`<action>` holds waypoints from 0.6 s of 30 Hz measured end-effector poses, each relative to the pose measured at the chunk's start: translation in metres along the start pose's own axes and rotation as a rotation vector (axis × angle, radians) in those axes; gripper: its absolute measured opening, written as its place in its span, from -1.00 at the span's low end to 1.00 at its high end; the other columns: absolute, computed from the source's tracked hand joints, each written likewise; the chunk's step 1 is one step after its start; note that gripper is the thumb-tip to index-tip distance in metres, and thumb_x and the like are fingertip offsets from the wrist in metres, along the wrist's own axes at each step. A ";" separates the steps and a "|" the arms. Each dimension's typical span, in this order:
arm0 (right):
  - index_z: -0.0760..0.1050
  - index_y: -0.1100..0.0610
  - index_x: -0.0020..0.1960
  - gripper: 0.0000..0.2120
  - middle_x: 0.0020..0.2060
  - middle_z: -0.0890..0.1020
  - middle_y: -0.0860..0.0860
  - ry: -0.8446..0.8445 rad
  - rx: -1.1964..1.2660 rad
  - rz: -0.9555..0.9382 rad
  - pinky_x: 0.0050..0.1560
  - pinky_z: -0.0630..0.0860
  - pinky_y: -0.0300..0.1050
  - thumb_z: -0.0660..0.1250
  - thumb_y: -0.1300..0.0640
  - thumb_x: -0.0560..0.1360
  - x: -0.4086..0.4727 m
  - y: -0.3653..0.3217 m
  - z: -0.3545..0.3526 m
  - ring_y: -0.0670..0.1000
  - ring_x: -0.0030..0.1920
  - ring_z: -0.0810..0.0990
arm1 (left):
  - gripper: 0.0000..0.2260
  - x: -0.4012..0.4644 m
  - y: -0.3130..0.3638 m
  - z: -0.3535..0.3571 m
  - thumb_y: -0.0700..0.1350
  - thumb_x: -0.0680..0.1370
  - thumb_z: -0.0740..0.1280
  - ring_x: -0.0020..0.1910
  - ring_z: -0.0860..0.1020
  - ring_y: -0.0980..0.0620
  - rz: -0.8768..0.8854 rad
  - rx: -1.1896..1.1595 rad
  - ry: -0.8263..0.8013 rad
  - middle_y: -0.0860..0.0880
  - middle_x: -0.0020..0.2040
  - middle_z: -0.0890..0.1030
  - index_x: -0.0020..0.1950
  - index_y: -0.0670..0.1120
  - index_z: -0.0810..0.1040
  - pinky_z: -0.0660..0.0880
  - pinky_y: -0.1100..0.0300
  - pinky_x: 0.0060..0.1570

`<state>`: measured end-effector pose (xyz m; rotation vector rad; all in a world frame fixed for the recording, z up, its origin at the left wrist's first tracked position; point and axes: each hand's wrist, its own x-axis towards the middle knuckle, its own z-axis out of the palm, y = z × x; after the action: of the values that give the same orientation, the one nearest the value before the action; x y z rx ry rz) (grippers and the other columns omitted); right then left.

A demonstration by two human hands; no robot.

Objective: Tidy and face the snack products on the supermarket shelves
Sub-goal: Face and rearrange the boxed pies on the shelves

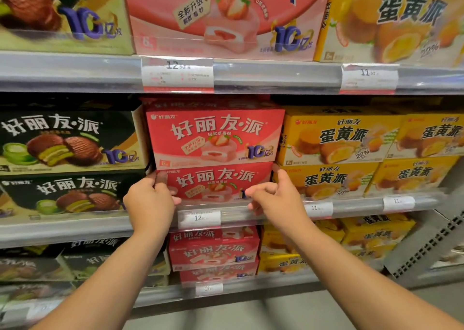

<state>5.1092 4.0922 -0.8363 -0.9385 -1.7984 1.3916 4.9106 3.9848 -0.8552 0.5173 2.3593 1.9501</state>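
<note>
Now both hands are at the lower red box (216, 183) on the middle shelf (75, 225). This box lies at the front edge of the shelf, under a second red box (213, 136) stacked on it. The left hand (150, 201) grips the left end of the lower box: the thumb lies on the front face near the top left corner, and the other fingers curl around the side, where they are hidden. The right hand (276, 196) holds the right end: the thumb goes up along the right edge, the fingers are bent in front of the face and cover part of the print. How firmly the right fingers press, I cannot tell.

The bottom part of the lower box is behind the clear shelf rail, so the print there is hard to read. A price tag (199, 218) sits on the rail just below the hands.

Left of the red boxes stand dark boxes (70, 141), two high; right of them stand yellow boxes (334, 139), also two high. The upper shelf (276, 77) carries bigger boxes of the same kinds, cut off by the top edge. The shelf below is blurred and partly hidden by the arms.
</note>
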 end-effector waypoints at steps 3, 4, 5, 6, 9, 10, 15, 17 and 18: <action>-0.12 0.04 0.56 -0.05 -0.23 0.72 0.01 -0.013 0.027 0.013 -0.19 0.60 0.04 0.38 0.06 0.34 0.000 -0.002 -0.001 -0.05 -0.31 0.65 | -0.67 -0.003 -0.005 -0.008 0.02 0.61 0.24 -0.52 0.60 0.02 0.022 -0.045 -0.046 0.00 -0.46 0.63 -0.31 -0.02 0.60 0.61 -0.05 -0.27; -0.13 0.05 0.56 -0.03 -0.23 0.72 0.02 -0.016 0.044 0.016 -0.23 0.57 -0.01 0.37 0.06 0.32 -0.001 -0.001 -0.001 -0.05 -0.32 0.65 | -0.66 -0.004 -0.006 -0.011 0.03 0.61 0.24 -0.51 0.60 0.02 0.031 -0.036 -0.056 0.01 -0.46 0.63 -0.32 -0.02 0.61 0.62 -0.09 -0.24; -0.13 0.05 0.56 -0.02 -0.23 0.72 0.03 -0.015 0.055 0.015 -0.24 0.56 -0.03 0.37 0.06 0.31 -0.002 -0.001 -0.001 -0.04 -0.33 0.64 | -0.66 -0.004 -0.006 -0.014 0.05 0.60 0.24 -0.51 0.61 0.03 0.041 -0.025 -0.060 0.01 -0.46 0.63 -0.33 -0.01 0.61 0.62 -0.11 -0.23; -0.11 0.05 0.55 -0.03 -0.23 0.72 0.04 -0.011 0.063 0.014 -0.24 0.56 -0.03 0.37 0.07 0.30 -0.004 0.000 -0.001 -0.03 -0.33 0.64 | -0.66 -0.004 -0.005 -0.017 0.07 0.59 0.25 -0.50 0.61 0.03 0.049 -0.017 -0.060 0.02 -0.46 0.63 -0.33 0.00 0.61 0.62 -0.11 -0.21; -0.02 0.03 0.53 -0.10 -0.23 0.72 0.04 0.005 0.048 0.019 -0.16 0.60 0.09 0.38 0.07 0.31 -0.006 -0.001 -0.003 -0.01 -0.31 0.66 | -0.66 -0.005 0.002 -0.021 0.07 0.57 0.29 -0.50 0.61 0.07 0.069 0.003 -0.031 0.05 -0.48 0.62 -0.37 -0.01 0.60 0.62 -0.08 -0.20; -0.01 0.02 0.52 -0.12 -0.24 0.72 0.04 0.004 0.034 0.020 -0.11 0.61 0.14 0.39 0.08 0.34 -0.006 -0.002 -0.004 -0.01 -0.30 0.66 | -0.65 -0.006 0.004 -0.023 0.06 0.57 0.30 -0.50 0.61 0.08 0.075 0.011 -0.019 0.06 -0.49 0.61 -0.39 -0.02 0.59 0.62 -0.07 -0.20; 0.11 -0.04 0.48 -0.29 -0.24 0.72 -0.03 0.008 -0.037 0.054 -0.22 0.56 -0.02 0.37 0.19 0.44 -0.013 -0.009 -0.006 -0.03 -0.30 0.68 | -0.73 -0.009 0.014 -0.031 -0.03 0.55 0.33 -0.49 0.61 0.13 0.118 0.023 -0.002 0.11 -0.45 0.63 -0.35 -0.01 0.59 0.63 -0.03 -0.22; 0.31 0.02 0.34 -0.53 -0.29 0.69 -0.03 0.111 -0.191 -0.007 -0.31 0.52 -0.12 0.32 0.19 0.46 -0.016 -0.016 -0.012 -0.09 -0.34 0.64 | -0.81 -0.008 0.017 -0.036 -0.04 0.53 0.32 -0.45 0.61 0.17 0.162 0.065 0.017 0.13 -0.44 0.62 -0.29 0.03 0.58 0.61 0.02 -0.22; 0.39 0.01 0.25 -0.64 -0.30 0.66 -0.05 0.177 -0.304 -0.114 -0.31 0.51 -0.15 0.29 0.18 0.48 -0.016 -0.023 -0.017 -0.13 -0.33 0.61 | -0.86 -0.007 0.018 -0.039 -0.03 0.51 0.33 -0.42 0.60 0.19 0.190 0.086 0.029 0.15 -0.44 0.62 -0.24 0.04 0.57 0.59 0.06 -0.21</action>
<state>5.1291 4.0827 -0.8113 -1.0587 -1.9253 0.9501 4.9122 3.9485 -0.8307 0.7494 2.5048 1.9477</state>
